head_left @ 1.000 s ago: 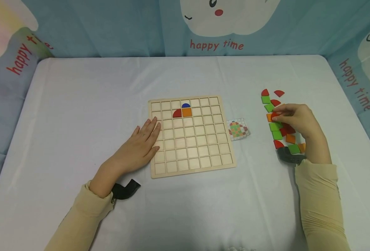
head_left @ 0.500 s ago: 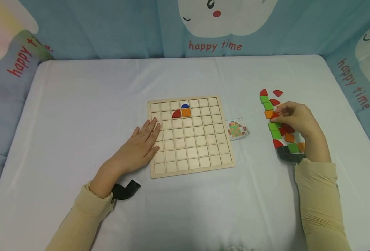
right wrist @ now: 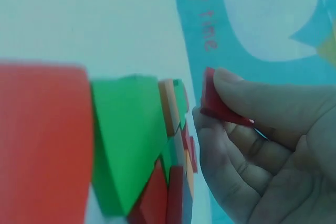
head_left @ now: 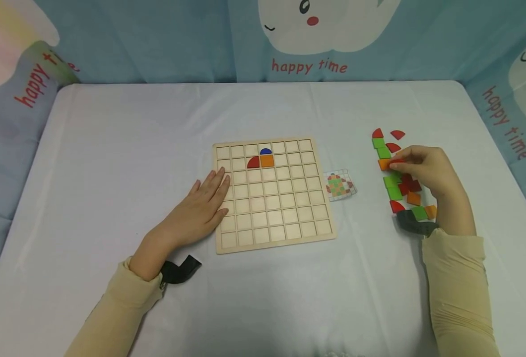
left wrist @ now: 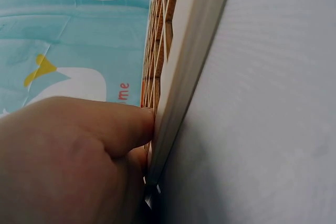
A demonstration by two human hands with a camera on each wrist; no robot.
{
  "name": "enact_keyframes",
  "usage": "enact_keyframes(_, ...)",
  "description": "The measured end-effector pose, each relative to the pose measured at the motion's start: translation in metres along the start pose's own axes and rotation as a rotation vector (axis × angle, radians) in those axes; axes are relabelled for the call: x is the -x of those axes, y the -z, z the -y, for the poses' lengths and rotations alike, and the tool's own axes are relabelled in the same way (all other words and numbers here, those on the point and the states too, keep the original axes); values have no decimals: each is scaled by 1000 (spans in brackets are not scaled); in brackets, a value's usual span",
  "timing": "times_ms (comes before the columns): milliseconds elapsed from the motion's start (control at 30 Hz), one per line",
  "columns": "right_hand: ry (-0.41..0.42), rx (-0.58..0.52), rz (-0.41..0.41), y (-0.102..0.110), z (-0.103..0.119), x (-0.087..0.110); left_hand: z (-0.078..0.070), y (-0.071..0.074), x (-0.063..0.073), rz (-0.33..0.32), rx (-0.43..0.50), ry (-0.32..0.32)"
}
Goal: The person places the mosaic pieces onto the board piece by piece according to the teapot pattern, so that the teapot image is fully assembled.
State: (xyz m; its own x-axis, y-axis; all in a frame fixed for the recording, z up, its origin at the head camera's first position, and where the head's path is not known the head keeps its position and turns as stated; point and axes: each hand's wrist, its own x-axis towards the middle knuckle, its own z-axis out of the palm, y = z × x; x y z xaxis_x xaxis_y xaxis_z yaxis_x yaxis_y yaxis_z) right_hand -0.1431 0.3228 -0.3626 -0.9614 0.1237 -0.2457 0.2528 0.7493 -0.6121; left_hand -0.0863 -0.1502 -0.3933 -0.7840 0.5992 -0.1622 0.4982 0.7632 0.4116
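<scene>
- Red piece [right wrist: 211,98] in the right hand [head_left: 434,171] shows more edge-on in the head view than half a second ago; left hand [head_left: 193,213], board [head_left: 272,190] and the pieces set on it keep the same arrangement.
- Nearest: beige sleeves [head_left: 457,292] on both arms, dark wrist mounts [head_left: 181,269] beside each wrist, above the pale desk [head_left: 111,134].
- Left hand: fingers straight, slightly spread, tips resting on the board's left side; thumb against its edge in the left wrist view. Nothing gripped.
- Board: flat on the desk, gridded. Filled so far: orange square [head_left: 267,160], red quarter [head_left: 253,162] directly left of it, blue half-disc [head_left: 266,151] in the cell beyond the square. Other visible cells bare; a few at left lie under the hand.
- Pattern card [head_left: 340,185]: just right of the board, showing many more coloured shapes than the three set. Judged an early stage, most of the filling left.
- Right hand: thumb and fingers curled in a pinch on the red piece, which appears raised off the desk; exact outline partly hidden.
- Loose pieces [head_left: 395,193]: green, orange and red, unplaced, in an uneven column at right, some overlapping, some screened by the hand.
- Farthest: blue curtain [head_left: 156,39] printed "happy time".
</scene>
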Motion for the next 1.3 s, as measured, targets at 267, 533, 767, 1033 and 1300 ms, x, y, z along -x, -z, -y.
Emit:
enact_keyframes(267,55,-64,16,-1,8,4,0,0,-1,5,3,-1)
enact_keyframes(533,98,-93,4,-6,12,2,-1,2,-1,2,2,3)
enact_keyframes(767,107,-117,-45,-8,16,2,0,1,0,0,-2,4)
enact_keyframes(1033,126,-211,-59,-11,19,2,0,1,1,-2,-2,-2)
enact_keyframes(1300,116,-195,-38,-14,21,3,0,1,0,6,1,0)
